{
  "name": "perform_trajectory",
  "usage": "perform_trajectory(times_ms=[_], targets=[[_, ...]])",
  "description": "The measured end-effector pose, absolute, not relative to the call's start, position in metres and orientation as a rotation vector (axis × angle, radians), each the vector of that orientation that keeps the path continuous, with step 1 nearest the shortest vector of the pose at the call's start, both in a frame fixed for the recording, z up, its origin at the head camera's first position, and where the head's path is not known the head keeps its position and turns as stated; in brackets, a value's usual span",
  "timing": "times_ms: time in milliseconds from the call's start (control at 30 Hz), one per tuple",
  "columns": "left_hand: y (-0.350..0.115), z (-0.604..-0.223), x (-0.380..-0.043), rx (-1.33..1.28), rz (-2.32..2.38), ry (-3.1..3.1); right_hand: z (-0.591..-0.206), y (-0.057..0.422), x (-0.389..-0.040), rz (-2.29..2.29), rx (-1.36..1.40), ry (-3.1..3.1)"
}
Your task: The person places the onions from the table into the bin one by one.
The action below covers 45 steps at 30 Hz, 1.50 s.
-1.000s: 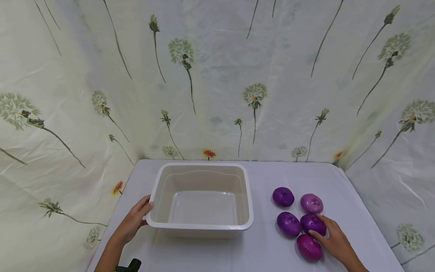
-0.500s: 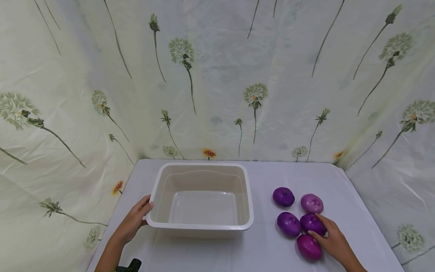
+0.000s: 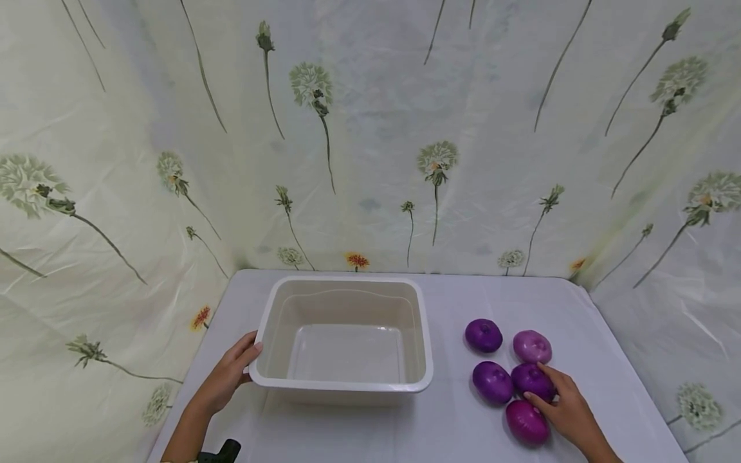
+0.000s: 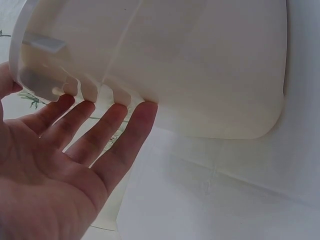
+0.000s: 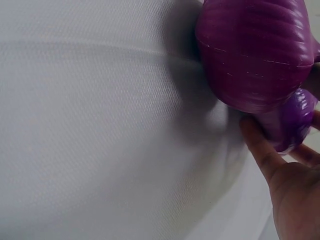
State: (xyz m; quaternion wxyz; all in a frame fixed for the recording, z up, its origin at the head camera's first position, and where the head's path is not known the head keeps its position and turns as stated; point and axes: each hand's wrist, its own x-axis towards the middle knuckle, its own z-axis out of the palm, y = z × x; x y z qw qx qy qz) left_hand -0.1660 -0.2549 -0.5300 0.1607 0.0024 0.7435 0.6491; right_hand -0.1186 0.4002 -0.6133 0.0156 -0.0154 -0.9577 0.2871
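A cream plastic basin (image 3: 341, 386) stands on the table, nothing inside it. My left hand (image 3: 222, 379) holds its left rim, thumb over the lip. From below, the left wrist view has the four fingertips (image 4: 120, 112) pressed to the basin's outer wall (image 4: 215, 65). At the right, my right hand (image 3: 572, 411) grips a dark purple onion (image 3: 531, 381), thumb on the near side and fingers on the far side. A magenta onion (image 3: 527, 422) lies just nearer than it and fills much of the right wrist view, partly covering the gripped onion (image 5: 295, 117).
Left of the gripped onion lies another purple onion (image 3: 492, 383). Behind these are a dark purple onion (image 3: 483, 335) and a pinkish one (image 3: 531, 347). A white cloth covers the table (image 3: 446, 424). Flower-printed curtains (image 3: 370, 128) rise at the back and both sides.
The head view has shifted very slightly. Both hands, the basin and the onions keep practically the same places.
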Motion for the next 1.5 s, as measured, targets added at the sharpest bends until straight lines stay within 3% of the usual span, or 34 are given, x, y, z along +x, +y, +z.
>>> perform_trajectory(times_ms=[500, 767, 1500], targets=[[-0.257, -0.529, -0.166, 0.036, 1.849, 2.109, -0.592, 0.396, -0.115, 0.931, -0.096, -2.884], [-0.258, -0.531, -0.166, 0.015, 1.852, 2.114, -0.562, 0.391, -0.119, 1.007, -0.070, -2.889], [-0.258, -0.530, -0.165, 0.037, 1.832, 2.134, -0.495, 0.362, -0.156, 1.013, 0.361, -2.747]])
